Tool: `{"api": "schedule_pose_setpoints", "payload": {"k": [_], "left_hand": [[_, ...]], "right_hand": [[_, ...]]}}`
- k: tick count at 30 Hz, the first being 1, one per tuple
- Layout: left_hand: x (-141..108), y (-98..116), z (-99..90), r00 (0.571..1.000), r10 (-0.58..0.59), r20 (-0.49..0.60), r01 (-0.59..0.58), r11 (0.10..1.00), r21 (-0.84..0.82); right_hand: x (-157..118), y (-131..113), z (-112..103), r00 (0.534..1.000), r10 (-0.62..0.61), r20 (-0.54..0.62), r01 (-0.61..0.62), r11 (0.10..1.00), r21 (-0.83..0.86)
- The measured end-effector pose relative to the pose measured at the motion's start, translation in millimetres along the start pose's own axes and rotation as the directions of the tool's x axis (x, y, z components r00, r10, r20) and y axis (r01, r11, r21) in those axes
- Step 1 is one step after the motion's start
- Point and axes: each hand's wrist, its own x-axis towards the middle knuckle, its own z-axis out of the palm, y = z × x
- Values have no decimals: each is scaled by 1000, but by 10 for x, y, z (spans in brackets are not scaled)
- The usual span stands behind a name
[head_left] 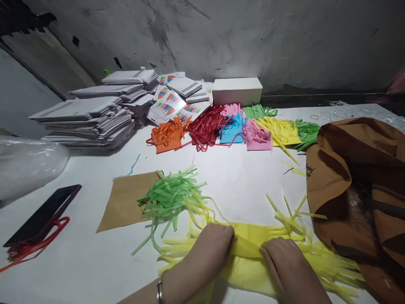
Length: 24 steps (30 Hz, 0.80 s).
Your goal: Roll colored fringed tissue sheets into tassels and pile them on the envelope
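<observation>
Yellow tissue paper (249, 272) with fringe cut along both side ends lies spread on the table in front of me. My left hand (213, 247) is closed on its upper middle part, fingers curled under and hidden. A little to the right, my right hand (286, 261) pinches the same sheet, and the paper between the two hands is raised in a fold. Just beyond my left hand, a heap of green fringed tissue paper (174, 190) rests partly on a brown paper sheet (125, 204). Some yellow strips overlap the green heap.
Fringed paper bundles, such as an orange one (169, 141) and a pink one (257, 141), line the back. Stacked flat white boxes (85, 112) stand left, near a phone (44, 215) with a red strap. A brown cloth bag (329, 169) bounds the right side.
</observation>
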Motion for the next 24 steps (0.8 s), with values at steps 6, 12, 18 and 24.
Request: {"api": "schedule_pose_setpoints", "payload": {"k": [6, 12, 18, 24], "left_hand": [[222, 29, -238, 994, -107, 18, 106, 993, 51], [230, 43, -187, 992, -130, 10, 129, 989, 68], [235, 11, -105, 993, -113, -33, 115, 992, 58], [15, 11, 5, 908, 160, -387, -110, 983, 148]], "right_hand": [[300, 142, 85, 997, 68, 29, -60, 975, -216], [329, 197, -14, 990, -44, -136, 9, 969, -247], [207, 50, 73, 926, -366, -88, 356, 928, -113], [101, 92, 203, 911, -379, -160, 340, 913, -228]]}}
